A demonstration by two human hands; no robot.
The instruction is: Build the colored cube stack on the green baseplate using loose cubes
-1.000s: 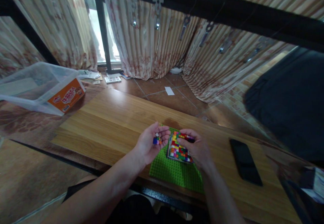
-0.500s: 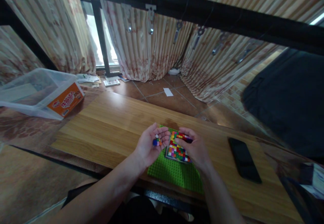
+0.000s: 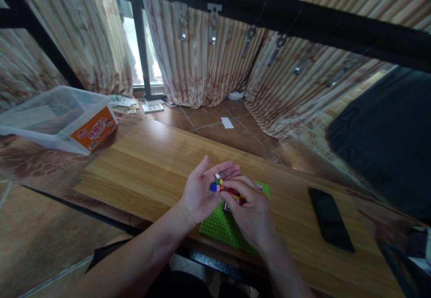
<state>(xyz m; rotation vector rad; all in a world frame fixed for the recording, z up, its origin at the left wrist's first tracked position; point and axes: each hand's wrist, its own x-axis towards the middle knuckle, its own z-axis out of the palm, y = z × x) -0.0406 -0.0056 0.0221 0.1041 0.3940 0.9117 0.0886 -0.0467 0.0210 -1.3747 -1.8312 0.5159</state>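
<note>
Palm up, my left hand (image 3: 204,192) is held over the table with several small building bricks (image 3: 218,184) lying in it, blue, white, pink, green, yellow and orange. My right hand (image 3: 251,208) reaches over from the right, its thumb and index finger pinched at an orange brick among them. Beneath both hands lies a green studded baseplate (image 3: 224,228). On it is a mosaic of multicoloured bricks (image 3: 239,198), mostly covered by my right hand now.
A black phone (image 3: 331,219) lies on the wooden table (image 3: 151,167) at the right. Past the table's left end stands a clear plastic bin (image 3: 60,118) with an orange label. Papers (image 3: 123,102) lie behind it, and a white sheet (image 3: 226,122) is on the tiled floor.
My right hand has moved left from above the mosaic to the bricks in my left palm. The fingers of my left hand have straightened. The view has shifted slightly.
</note>
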